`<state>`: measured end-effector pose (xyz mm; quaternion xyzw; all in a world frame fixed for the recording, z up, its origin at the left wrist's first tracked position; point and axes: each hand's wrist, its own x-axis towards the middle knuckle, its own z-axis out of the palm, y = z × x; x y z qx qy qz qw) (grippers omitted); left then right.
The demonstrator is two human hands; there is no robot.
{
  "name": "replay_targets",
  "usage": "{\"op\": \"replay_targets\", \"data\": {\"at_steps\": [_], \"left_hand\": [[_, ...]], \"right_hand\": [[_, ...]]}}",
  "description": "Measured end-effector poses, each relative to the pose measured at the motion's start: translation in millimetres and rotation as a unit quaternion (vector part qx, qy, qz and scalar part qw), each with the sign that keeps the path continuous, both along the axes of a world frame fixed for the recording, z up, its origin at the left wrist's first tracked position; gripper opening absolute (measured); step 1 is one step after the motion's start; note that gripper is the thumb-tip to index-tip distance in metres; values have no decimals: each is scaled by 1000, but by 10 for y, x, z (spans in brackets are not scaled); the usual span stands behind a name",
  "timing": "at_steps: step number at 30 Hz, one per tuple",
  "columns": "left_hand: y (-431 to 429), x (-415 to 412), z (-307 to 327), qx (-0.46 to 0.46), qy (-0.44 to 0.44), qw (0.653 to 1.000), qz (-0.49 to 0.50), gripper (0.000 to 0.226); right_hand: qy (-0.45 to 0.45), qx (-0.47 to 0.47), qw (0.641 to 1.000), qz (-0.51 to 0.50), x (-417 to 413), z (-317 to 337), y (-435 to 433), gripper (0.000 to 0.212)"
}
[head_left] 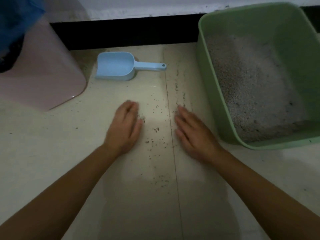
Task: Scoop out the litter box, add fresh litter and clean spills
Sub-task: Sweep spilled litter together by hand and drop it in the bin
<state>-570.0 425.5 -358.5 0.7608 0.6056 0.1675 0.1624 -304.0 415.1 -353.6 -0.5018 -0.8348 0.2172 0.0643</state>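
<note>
A green litter box (210,94) stands on the tiled floor at the right, with grey litter (251,87) inside. A light blue scoop (116,66) lies on the floor farther back, its handle pointing right. Spilled litter grains (156,129) are scattered along the tile joint between my hands. My left hand (125,129) rests on the floor with fingers slightly curled, a small clump of grains at its fingertips. My right hand (194,134) lies flat on the floor with straight fingers, just left of the box. Neither hand holds anything.
A pink bin (46,75) stands at the left with a blue bag (15,19) in it. A dark skirting strip (121,35) and the wall run along the back. Pale floor tiles stretch toward me.
</note>
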Motion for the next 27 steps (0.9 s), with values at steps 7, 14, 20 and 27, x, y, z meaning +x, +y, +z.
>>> {"op": "replay_targets", "data": {"at_steps": [7, 14, 20, 27], "left_hand": [[55, -377, -83, -71, 119, 984, 114, 72], [-5, -156, -103, -65, 80, 993, 49, 69], [124, -20, -128, -50, 105, 992, 41, 66], [44, 435, -73, -46, 100, 988, -106, 65]], "right_hand": [[-56, -18, 970, -236, -509, -54, 1254, 71], [-109, -33, 989, -94, -493, 8, 1426, 75], [-99, -27, 988, 113, -456, 34, -145, 72], [-49, -26, 998, -27, 10, 63, -431, 65]]}}
